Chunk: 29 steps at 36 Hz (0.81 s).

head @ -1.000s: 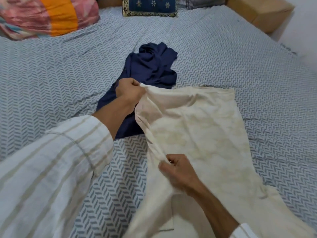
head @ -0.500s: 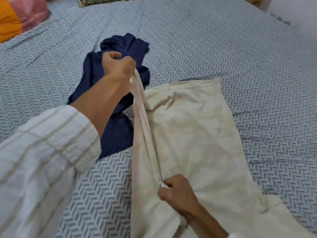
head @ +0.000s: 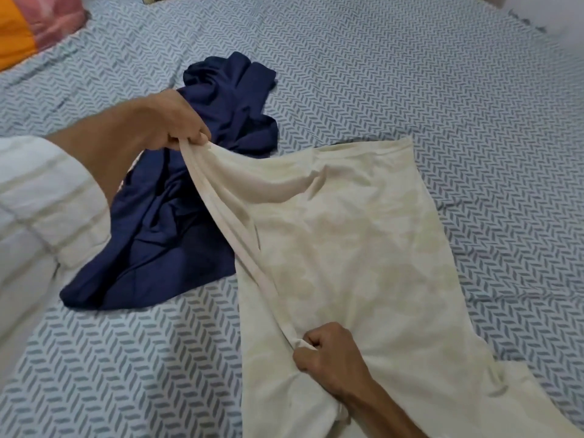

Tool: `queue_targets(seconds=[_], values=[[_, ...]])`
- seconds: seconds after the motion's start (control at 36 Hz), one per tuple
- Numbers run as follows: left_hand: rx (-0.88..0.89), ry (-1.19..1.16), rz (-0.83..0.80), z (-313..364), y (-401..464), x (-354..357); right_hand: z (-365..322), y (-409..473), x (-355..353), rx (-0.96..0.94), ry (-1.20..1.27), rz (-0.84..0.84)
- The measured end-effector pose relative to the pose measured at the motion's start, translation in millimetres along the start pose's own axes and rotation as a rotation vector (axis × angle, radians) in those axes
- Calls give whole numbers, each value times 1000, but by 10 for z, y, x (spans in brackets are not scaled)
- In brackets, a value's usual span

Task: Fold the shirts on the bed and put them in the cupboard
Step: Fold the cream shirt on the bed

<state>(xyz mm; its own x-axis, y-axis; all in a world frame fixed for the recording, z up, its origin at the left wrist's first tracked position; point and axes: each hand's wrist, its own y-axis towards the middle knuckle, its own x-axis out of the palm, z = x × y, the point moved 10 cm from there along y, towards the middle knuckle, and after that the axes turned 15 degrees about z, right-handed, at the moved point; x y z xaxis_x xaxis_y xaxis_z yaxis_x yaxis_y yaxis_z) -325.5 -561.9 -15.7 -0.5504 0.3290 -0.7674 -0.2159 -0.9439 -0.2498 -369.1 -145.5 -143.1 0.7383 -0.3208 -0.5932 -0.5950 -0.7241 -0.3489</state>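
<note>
Bed [head: 410, 74]: patterned sheet under both your hands.
Cream shirt [head: 363, 248]: spread on the bed, its left edge lifted and taut between your two hands.
Navy shirt [head: 177, 222]: crumpled just beneath your left hand — unfolded, touching the cream one.
Left hand [head: 177, 121]: fingers curled, gripping the cream shirt's far corner.
Right hand [head: 328, 355]: fist closed on the same edge — nearer you.

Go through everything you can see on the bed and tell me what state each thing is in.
Cream cotton shirt: partly spread, left edge lifted.
Navy blue shirt: crumpled, unfolded.
Left hand: grips the cream shirt's far corner.
Right hand: grips its near edge.
Grey chevron bedsheet: spread, slightly wrinkled.
</note>
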Motion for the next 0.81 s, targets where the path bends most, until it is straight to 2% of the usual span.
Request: queue_targets(seconds=[0.06,0.14,0.28,0.39,0.47,0.61,0.72,0.81], values=[[58,65,149,36,5,-139,-6,-10,3,5,14,-4],[108,28,357,54,-4,-280,-21,-15,-14,8,15,8],[94,-66,463,51,-26,-244,-36,-21,-22,15,20,7],[-11,-94,434,-67,85,-89,-9,-21,-9,34,33,6],[-67,-135,342,-128,231,45,-6,-23,-5,29,36,8],[18,-287,180,355,107,335,16,-15,6,19,40,6],[-16,-434,190,730,-23,659,6,-12,0,6,64,16],[-50,-499,105,895,-136,964,2,-7,6,-5,67,8]])
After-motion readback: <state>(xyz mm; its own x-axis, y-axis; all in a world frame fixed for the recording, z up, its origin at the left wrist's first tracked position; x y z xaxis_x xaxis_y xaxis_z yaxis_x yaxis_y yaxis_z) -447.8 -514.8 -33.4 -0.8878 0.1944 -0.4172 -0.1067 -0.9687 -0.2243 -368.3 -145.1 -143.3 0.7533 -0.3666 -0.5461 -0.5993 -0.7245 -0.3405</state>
